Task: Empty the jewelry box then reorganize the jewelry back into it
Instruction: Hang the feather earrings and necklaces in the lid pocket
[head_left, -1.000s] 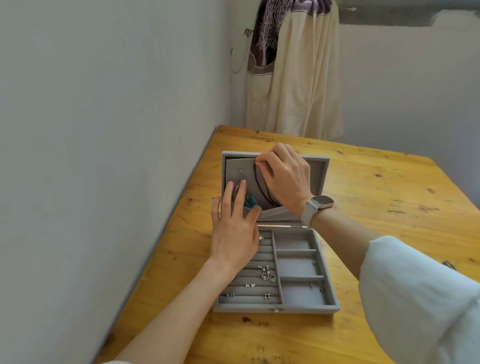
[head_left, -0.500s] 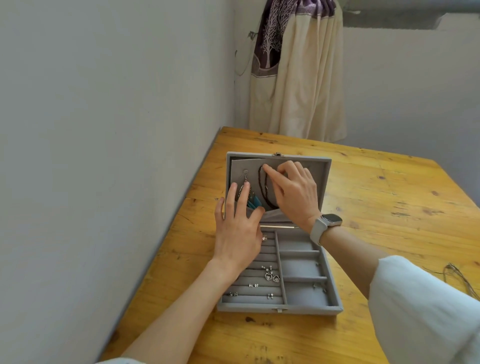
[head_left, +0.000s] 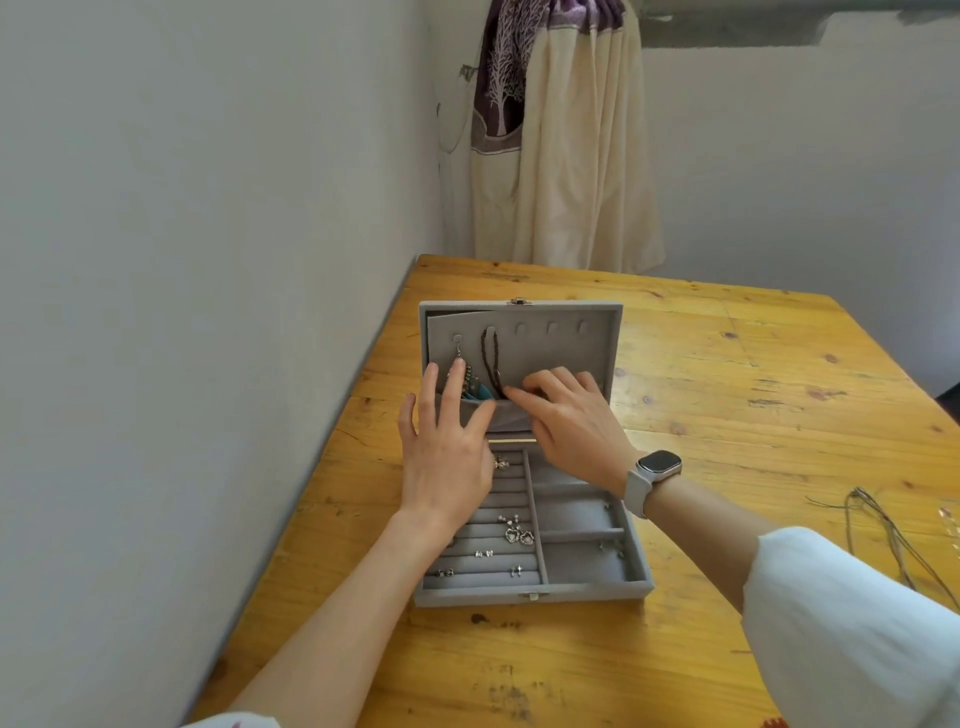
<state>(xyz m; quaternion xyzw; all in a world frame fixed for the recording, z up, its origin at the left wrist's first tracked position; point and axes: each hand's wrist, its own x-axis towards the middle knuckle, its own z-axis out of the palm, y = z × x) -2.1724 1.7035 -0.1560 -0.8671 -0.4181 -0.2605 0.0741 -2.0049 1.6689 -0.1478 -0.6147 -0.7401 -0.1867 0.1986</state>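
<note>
**Both hands at the open lid**

A wooden desk carries the grey jewelry box, lid upright. The left hand presses straight fingers against the lid's pocket. The right hand, fingers curled, pinches the dark necklace there. Small earrings sit in the tray slots.

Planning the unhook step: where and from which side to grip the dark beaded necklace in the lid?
Pinch the dark beaded necklace on its exposed double strand just below the hook, coming from the front. Its lower end is tucked into the lid pocket, so lift upward.
</note>
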